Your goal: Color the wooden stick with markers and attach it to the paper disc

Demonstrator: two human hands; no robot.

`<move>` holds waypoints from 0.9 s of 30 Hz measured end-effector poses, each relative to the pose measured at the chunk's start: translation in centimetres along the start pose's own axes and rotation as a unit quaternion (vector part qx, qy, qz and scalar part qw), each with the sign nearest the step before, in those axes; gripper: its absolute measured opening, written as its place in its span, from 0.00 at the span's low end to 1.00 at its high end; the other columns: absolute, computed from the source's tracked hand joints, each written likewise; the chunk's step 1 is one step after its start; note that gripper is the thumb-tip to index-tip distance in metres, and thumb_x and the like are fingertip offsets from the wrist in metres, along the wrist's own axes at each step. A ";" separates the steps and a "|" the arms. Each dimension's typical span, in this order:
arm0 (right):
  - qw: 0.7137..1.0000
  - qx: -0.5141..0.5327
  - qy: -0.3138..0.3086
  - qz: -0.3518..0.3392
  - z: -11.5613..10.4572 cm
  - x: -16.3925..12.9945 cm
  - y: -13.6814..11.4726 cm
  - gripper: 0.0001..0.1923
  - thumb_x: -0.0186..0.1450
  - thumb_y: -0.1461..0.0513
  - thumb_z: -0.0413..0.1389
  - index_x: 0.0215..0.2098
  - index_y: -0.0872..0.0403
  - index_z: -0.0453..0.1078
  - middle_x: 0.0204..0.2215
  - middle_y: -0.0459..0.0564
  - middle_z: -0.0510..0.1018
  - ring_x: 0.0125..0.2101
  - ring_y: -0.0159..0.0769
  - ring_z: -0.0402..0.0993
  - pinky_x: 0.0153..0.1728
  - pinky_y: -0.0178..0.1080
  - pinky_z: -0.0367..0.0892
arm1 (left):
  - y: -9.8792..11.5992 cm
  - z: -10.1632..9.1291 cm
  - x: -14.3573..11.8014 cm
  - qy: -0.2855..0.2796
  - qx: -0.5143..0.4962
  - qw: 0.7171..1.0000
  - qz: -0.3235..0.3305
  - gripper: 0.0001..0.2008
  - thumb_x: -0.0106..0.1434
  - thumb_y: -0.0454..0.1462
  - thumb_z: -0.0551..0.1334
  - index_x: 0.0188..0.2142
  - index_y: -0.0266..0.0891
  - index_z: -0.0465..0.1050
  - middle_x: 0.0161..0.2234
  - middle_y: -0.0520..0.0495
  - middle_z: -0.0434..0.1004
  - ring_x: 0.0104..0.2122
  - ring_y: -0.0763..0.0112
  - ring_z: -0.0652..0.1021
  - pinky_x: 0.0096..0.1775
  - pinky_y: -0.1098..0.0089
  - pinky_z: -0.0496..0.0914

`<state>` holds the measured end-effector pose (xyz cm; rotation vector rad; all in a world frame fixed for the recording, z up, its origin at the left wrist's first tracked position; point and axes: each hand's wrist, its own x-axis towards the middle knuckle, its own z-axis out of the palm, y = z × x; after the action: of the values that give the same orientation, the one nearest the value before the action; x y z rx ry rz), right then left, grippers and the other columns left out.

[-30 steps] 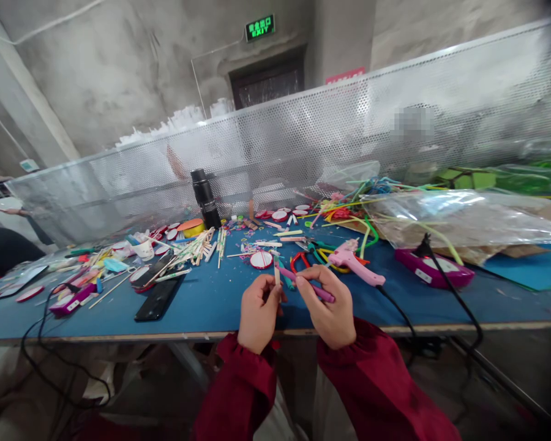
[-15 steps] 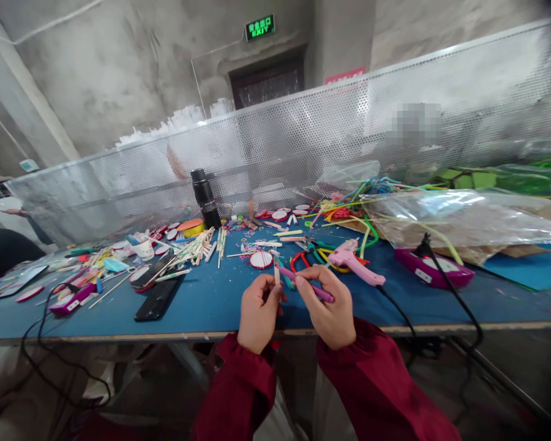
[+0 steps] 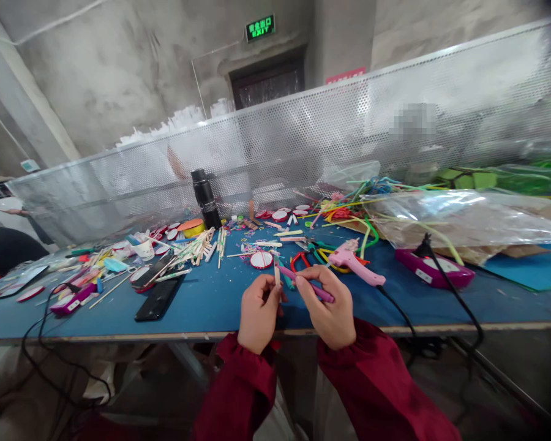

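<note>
Pale stick: I have the pale stick (image 3: pixel 277 275) upright above the near part of the blue table (image 3: pixel 206 312), its top end clear of the fingers.
Table edge: the front edge runs just below the knuckles, with both wrists on the near side of it.
Open room: I see bare blue surface left of the hands as far as the phone (image 3: pixel 158 301); on the right, a black cord crosses the bare stretch.
Left hand: my left hand (image 3: pixel 259 313) is closed on the stick, thumb against fingers.
Right hand: my right hand (image 3: pixel 331 309) pinches the purple pen (image 3: pixel 322 293), which slants toward the stick's upper part; whether its tip touches, I cannot tell.
Red-white disc: the disc (image 3: pixel 261 260) lies just beyond the left hand.
Red handles: a looped red-handled tool (image 3: pixel 295 263) sits just past the pen.
Glue gun: the pink glue gun (image 3: pixel 356 263) lies near the right hand, blocking that side along with its cord.
Sticks: a loose pile (image 3: pixel 199 246) lies farther left, near the black bottle (image 3: pixel 206 202).
Mesh: the perforated metal screen (image 3: pixel 294 144) closes off the far side.
</note>
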<state>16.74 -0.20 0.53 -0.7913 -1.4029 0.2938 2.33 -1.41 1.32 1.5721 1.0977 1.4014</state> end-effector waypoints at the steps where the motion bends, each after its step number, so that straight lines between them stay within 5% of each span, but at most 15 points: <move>1: 1.000 -0.001 0.000 0.001 0.0 0.0 0.0 0.07 0.70 0.58 0.57 0.34 0.50 0.73 0.30 0.48 0.77 0.34 0.39 0.74 0.36 0.41 0.68 | 0.0 0.0 0.0 0.000 -0.001 1.000 0.000 0.11 0.68 0.44 0.60 0.36 0.38 0.70 0.27 0.54 0.73 0.20 0.78 0.69 0.25 0.76 0.64; 27: 1.000 0.005 0.008 0.013 0.0 -0.2 0.3 0.06 0.69 0.59 0.57 0.35 0.50 0.73 0.31 0.49 0.78 0.35 0.41 0.76 0.35 0.41 0.70 | -0.2 -0.1 0.1 0.005 -0.008 1.000 0.003 0.11 0.69 0.43 0.59 0.35 0.38 0.69 0.27 0.54 0.72 0.20 0.78 0.70 0.25 0.75 0.65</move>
<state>16.76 -0.13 0.15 -0.8024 -1.3762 0.3138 2.26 -1.27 1.17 1.5604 1.0862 1.4193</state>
